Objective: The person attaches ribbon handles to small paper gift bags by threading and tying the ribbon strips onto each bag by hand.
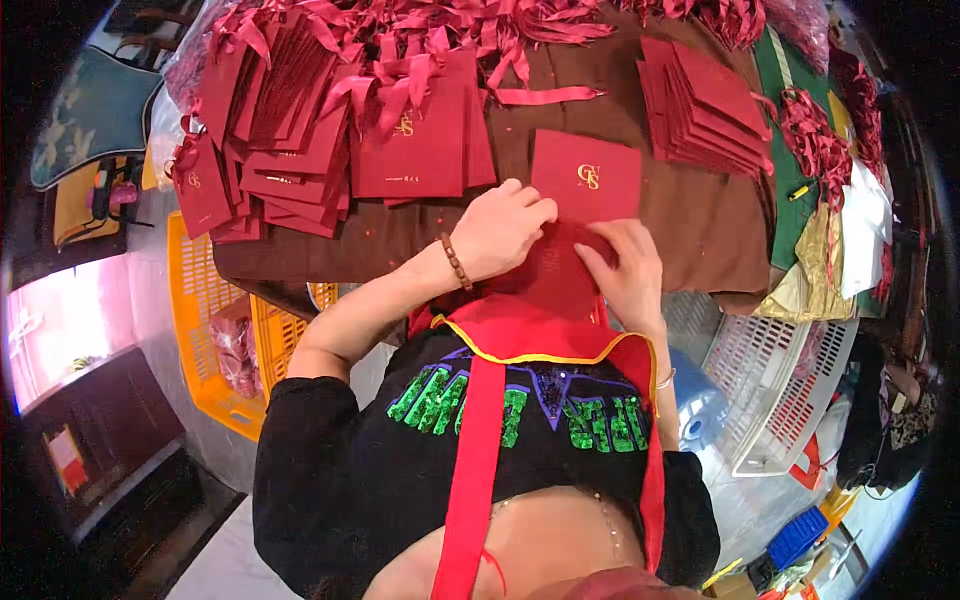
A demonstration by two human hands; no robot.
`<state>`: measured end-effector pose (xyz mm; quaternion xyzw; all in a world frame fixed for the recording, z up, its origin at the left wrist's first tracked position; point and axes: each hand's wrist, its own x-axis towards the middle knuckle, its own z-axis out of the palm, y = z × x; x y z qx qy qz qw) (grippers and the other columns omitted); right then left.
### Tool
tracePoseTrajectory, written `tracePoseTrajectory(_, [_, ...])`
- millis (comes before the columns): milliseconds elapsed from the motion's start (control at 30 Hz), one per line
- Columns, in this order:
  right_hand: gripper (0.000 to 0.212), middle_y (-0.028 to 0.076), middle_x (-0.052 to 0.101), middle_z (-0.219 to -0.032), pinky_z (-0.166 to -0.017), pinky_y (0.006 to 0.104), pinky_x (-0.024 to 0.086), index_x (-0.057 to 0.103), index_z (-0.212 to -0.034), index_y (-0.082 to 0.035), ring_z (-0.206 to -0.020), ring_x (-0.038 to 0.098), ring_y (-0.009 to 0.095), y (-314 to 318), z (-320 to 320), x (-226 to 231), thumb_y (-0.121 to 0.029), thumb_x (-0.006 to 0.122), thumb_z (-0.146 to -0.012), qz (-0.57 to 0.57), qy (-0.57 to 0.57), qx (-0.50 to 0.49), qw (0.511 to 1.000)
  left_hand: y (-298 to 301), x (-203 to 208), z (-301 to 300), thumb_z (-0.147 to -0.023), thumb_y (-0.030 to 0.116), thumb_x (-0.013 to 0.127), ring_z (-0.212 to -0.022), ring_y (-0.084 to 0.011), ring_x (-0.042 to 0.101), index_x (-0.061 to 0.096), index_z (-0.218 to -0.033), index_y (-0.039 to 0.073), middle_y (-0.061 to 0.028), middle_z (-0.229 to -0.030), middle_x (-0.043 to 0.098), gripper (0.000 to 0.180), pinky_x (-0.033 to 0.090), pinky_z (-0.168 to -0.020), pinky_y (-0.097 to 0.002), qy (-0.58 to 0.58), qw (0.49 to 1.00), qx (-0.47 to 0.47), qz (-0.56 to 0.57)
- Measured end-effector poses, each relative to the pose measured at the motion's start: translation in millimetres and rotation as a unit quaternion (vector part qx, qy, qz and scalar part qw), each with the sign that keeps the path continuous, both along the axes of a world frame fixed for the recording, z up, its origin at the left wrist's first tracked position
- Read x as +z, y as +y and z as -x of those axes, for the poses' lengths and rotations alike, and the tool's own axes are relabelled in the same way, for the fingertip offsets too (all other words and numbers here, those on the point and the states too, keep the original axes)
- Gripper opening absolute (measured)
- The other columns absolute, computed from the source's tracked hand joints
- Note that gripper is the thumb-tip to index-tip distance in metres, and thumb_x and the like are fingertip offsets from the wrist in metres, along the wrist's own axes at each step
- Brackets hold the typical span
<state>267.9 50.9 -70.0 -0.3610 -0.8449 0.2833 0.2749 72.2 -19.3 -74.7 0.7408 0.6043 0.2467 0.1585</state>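
Observation:
At the near edge of the table, close to my red apron, I hold a dark red paper bag [552,262] between both hands. My left hand [500,235], with a beaded bracelet at its wrist, is closed with its fingertips at the bag's upper left edge. On the opposite side, the thumb and fingers of my right hand [630,270] pinch the bag's upper right edge. Just beyond my hands lies another flat red bag [600,185] with a gold emblem, its lower edge partly behind the held one. My fingers hide some of the held bag's top.
Stacked red bags with ribbons [415,160] cover the table's left; another stack [705,110] lies right. Loose red ribbons [500,35] heap at the back over brown cloth [690,235]. An orange crate [190,330] stands left below the table, a white crate [765,380] right.

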Motion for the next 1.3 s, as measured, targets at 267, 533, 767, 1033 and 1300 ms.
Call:
tracePoseTrajectory(267, [0.018,0.012,0.053,-0.084,-0.068,0.0345,0.045,0.060,-0.086,0.001,-0.079,0.055,0.029,6.6,0.5,3.8,-0.014,0.066,-0.077,0.093,-0.078,0.074,0.990,103.6,4.6,34.5,-0.084,0.018,0.049,-0.079,-0.0342,0.056,0.058,-0.089,0.007,-0.0147,-0.084,0.059,0.015,0.046,-0.073,-0.0411,0.077,0.996,0.019,-0.034])
tracePoseTrajectory(533, [0.019,0.013,0.051,-0.093,-0.075,0.0298,0.043,0.058,-0.089,0.003,-0.089,0.053,0.025,11.1,-15.1,-18.4,-0.013,0.062,-0.081,0.140,0.008,0.024,0.990,176.5,-55.1,21.8,-0.083,0.022,0.051,-0.099,-0.0261,0.053,0.059,-0.099,0.015,-0.0066,-0.101,0.058,0.019,0.040,-0.079,-0.0451,0.278,0.953,0.107,-0.059])
tracePoseTrajectory(767, [0.024,0.001,0.048,-0.100,-0.052,0.0178,0.040,0.060,-0.090,0.002,-0.060,0.045,0.004,20.2,-20.3,-31.4,-0.021,0.052,-0.090,0.337,0.044,0.016,0.940,153.6,-27.0,38.7,-0.091,0.029,0.051,-0.074,-0.0205,0.060,0.054,-0.087,0.000,-0.0080,-0.079,0.061,0.029,0.047,-0.068,-0.0351,-0.145,0.988,0.050,-0.025])
tracePoseTrajectory(1033, [0.024,0.002,0.048,-0.100,-0.052,0.0192,0.040,0.060,-0.091,0.003,-0.062,0.047,0.005,16.3,-19.3,-26.7,-0.020,0.053,-0.090,0.380,0.055,-0.011,0.923,56.5,6.3,35.2,-0.089,0.012,0.054,-0.070,-0.0140,0.060,0.056,-0.099,-0.001,-0.0074,-0.078,0.061,0.017,0.050,-0.066,-0.0256,-0.603,0.757,0.022,0.251])
tracePoseTrajectory(1300, [0.025,0.004,0.049,-0.099,-0.052,0.0194,0.041,0.062,-0.095,0.004,-0.058,0.050,0.007,20.4,-9.2,-22.7,-0.019,0.053,-0.090,0.409,0.023,-0.017,0.912,12.0,-0.1,-5.2,-0.088,0.011,0.055,-0.068,-0.0106,0.059,0.058,-0.103,-0.003,-0.0052,-0.078,0.062,0.021,0.049,-0.065,-0.0230,-0.591,0.723,0.045,0.354])
